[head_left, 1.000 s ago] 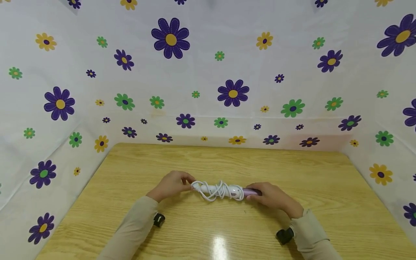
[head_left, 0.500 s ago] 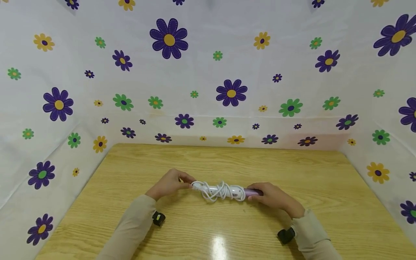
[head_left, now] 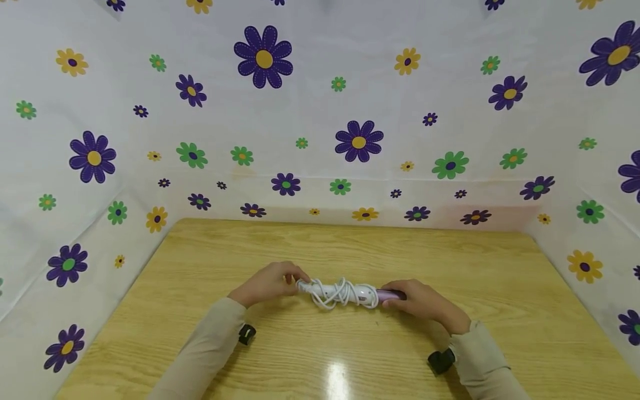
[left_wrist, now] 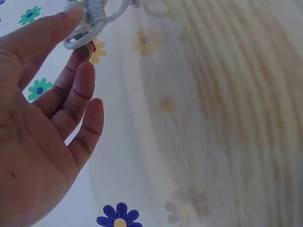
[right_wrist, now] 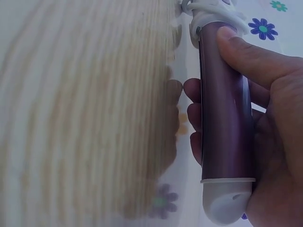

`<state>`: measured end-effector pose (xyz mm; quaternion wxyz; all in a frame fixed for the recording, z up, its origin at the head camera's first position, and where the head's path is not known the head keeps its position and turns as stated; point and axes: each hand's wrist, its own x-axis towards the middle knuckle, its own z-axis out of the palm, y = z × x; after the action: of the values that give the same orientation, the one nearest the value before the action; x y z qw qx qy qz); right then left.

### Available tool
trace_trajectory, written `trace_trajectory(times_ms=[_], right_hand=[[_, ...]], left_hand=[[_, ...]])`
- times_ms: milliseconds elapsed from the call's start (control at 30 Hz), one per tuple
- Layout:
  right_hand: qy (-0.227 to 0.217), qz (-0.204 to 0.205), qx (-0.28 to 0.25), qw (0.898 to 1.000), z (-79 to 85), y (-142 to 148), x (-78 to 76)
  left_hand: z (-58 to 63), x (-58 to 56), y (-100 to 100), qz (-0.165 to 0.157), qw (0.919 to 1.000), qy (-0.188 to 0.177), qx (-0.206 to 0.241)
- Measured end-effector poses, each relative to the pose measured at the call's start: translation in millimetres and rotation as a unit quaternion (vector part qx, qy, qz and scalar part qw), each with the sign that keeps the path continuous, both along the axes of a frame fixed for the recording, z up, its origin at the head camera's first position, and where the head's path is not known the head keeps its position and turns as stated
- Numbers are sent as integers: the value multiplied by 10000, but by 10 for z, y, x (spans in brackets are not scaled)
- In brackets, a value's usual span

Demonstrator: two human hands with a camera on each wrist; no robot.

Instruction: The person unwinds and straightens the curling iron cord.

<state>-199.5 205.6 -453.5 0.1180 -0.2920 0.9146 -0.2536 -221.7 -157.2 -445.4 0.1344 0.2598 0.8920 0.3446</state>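
A hair iron (head_left: 361,293) with a white handle and a purple barrel lies level over the table, its white cord (head_left: 327,303) wound loosely round the handle. My right hand (head_left: 422,300) grips the purple barrel; in the right wrist view the thumb lies along the barrel (right_wrist: 225,104), fingers curl behind it, and a white rounded cap (right_wrist: 227,203) ends it. At the other end, my left hand (head_left: 270,283) pinches the cord between thumb and forefinger, beside a ribbed cord sleeve (left_wrist: 96,13). The left hand's other fingers are loosely bent. Whether the iron touches the table cannot be told.
The wooden table (head_left: 320,355) stretches round both hands. A white flower-print cloth (head_left: 310,111) hangs behind the table and along both sides. Black wrist straps (head_left: 441,361) sit by the sleeves.
My left hand has shifted slightly right, and its fingers now cover more of the cord's end. The right hand holds the barrel in nearly the same place.
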Motion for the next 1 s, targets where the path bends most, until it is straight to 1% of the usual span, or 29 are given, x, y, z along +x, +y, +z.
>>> trace_trajectory(times_ms=[100,233,300,433,567,633,733,1000], right_hand=[[-14,-50,51,10000,1,6,5],[-9,-101,44,9999,-3,8,15],[20,-107,57,9999,-1,4,7],[89,-116,88,9999,-9,3,4],[44,-171,143,9997,-24,1,5],[60,-135,135,9998,-25,-3,8],[95,-93,116,9998,-13,-13,13],[206,-80,210,9995,19,-31,3]], left_hand=[[-5,-10,34,-106,9994,211,-240],[-5,-16,86,-161,9973,450,-561],[12,-27,104,-213,9952,642,-712],[58,-9,131,-322,9888,1049,-1013],[66,17,156,-380,9845,1290,-1125],[60,26,177,-433,9822,1409,-1167],[58,30,207,-409,9790,1549,-1259],[42,30,257,-117,9719,1865,-1431]])
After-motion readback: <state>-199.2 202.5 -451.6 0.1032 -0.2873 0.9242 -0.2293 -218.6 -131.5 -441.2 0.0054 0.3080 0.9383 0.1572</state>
